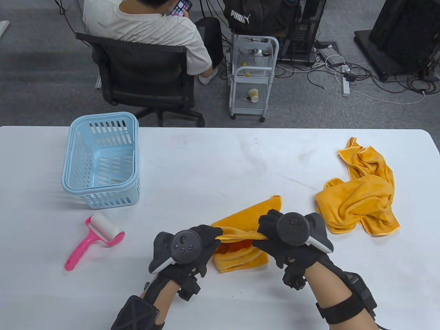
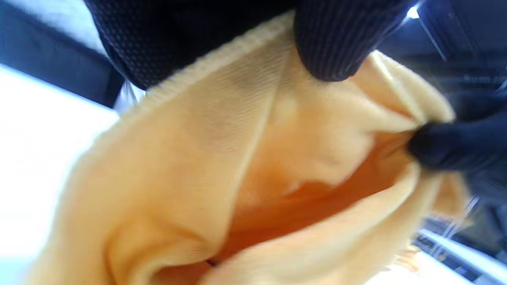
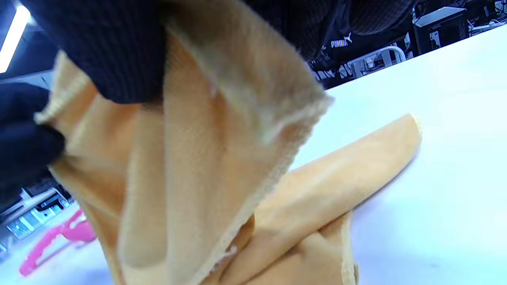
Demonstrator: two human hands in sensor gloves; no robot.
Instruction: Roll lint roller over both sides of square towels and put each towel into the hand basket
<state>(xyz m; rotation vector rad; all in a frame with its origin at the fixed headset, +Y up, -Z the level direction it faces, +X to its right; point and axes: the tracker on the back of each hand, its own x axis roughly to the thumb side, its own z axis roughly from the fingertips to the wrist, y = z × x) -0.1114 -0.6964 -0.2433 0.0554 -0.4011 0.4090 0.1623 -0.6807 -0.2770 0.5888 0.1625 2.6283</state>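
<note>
Office/lab: grey carpet, office chair (image 1: 144,74), PC tower (image 1: 304,31) w/ cables

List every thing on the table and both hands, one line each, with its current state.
Left hand: grips the held towel's edge.
Right hand: grips the same edge.
Held towel: lifted at one edge, rest folded on the table.
Towel pile: crumpled, untouched, lying apart at the right.
Hand basket: upright, no towel inside.
Lint roller: lying flat, not held.
</note>
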